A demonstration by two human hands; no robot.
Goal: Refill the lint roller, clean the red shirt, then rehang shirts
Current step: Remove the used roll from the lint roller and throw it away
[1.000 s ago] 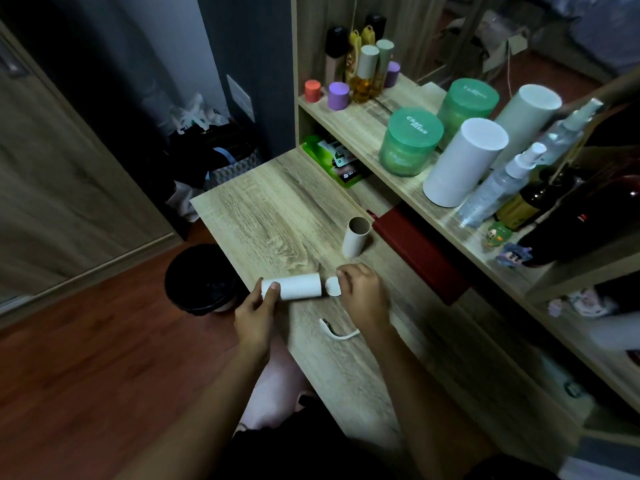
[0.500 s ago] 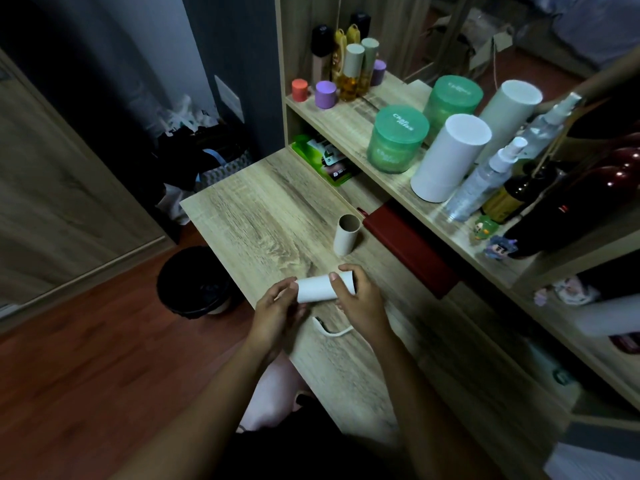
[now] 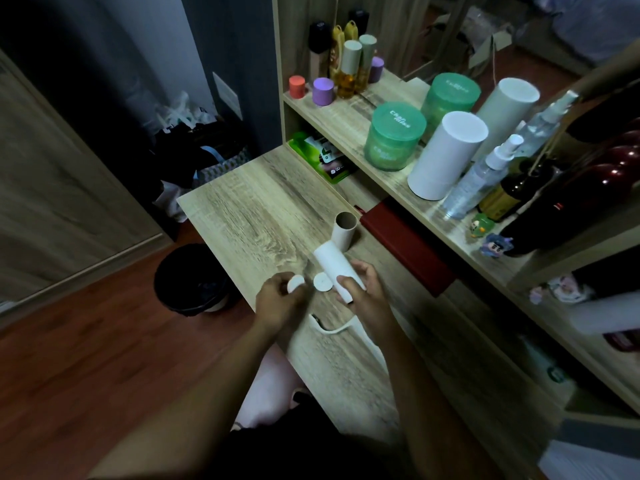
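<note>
Off came the end cap (image 3: 295, 283), pinched by left hand (image 3: 277, 303) at nine o'clock; right hand (image 3: 367, 296) grips refill roll (image 3: 332, 265), ready to load.

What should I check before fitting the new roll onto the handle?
1. White roll gripped by the right hand: ok.
2. Small white cap pinched in the left hand: ok.
3. Empty cardboard core set aside, standing upright on the desk: ok.
4. White handle lying on the desk below both hands, ungripped: ok, though partly hidden.
5. White disc beside the roll, loose or attached: cannot tell.
</note>
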